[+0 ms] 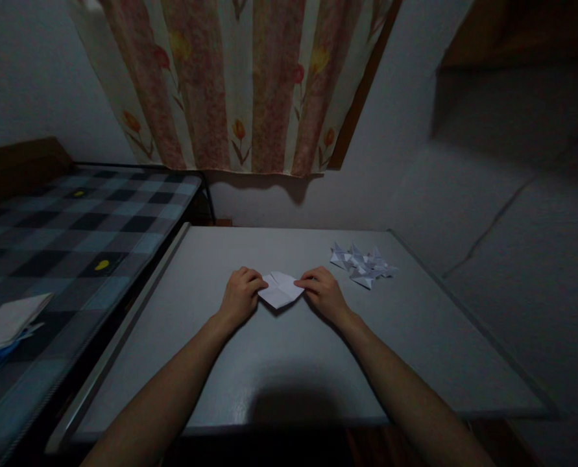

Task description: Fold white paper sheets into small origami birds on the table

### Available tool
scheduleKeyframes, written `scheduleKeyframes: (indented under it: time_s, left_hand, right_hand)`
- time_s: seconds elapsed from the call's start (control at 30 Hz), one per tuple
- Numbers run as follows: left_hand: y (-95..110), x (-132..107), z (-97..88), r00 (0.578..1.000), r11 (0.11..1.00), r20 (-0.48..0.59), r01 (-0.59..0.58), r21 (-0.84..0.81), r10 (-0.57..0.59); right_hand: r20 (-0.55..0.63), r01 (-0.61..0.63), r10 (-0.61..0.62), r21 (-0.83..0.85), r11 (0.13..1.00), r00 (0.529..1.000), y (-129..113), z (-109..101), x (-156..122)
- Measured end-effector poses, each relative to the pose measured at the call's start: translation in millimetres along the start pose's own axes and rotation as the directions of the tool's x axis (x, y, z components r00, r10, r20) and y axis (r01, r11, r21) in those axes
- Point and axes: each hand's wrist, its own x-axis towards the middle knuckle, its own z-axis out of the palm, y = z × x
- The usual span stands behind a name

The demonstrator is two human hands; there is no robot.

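A partly folded sheet of white paper (281, 292) is stretched between my two hands over the middle of the table. Crease lines and a small slit-like fold show on its upper side. My left hand (241, 292) pinches its left corner between thumb and fingers. At the opposite corner, my right hand (324, 292) has the same kind of pinch. Several folded white paper pieces (361, 263) with pointed tips lie in a cluster to the right, beyond my right hand.
The pale table (220, 383) has a raised rim and stands against the wall. Left of it is a bed (123, 220) with a checked cover, where a stack of paper (13, 321) lies on something blue. A striped floral curtain (235, 84) hangs behind. A wooden shelf (522, 35) juts out at upper right.
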Motion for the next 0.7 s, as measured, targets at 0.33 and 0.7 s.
scheduleKeyframes:
  time_s: [0.33, 0.7]
  left_hand:
    - [14, 5, -11.8, 0.917, 0.986, 0.399, -0.095, 0.141, 0.031]
    - [22, 6, -7.3, 0.922, 0.987, 0.387, -0.07, 0.143, 0.01]
  right_hand:
    - [0.259, -0.031, 0.045, -0.059, 0.998, 0.965, 3, 3, -2]
    - [0.336, 0.017, 0.02, -0.107, 0.994, 0.942, -37, 6, 6]
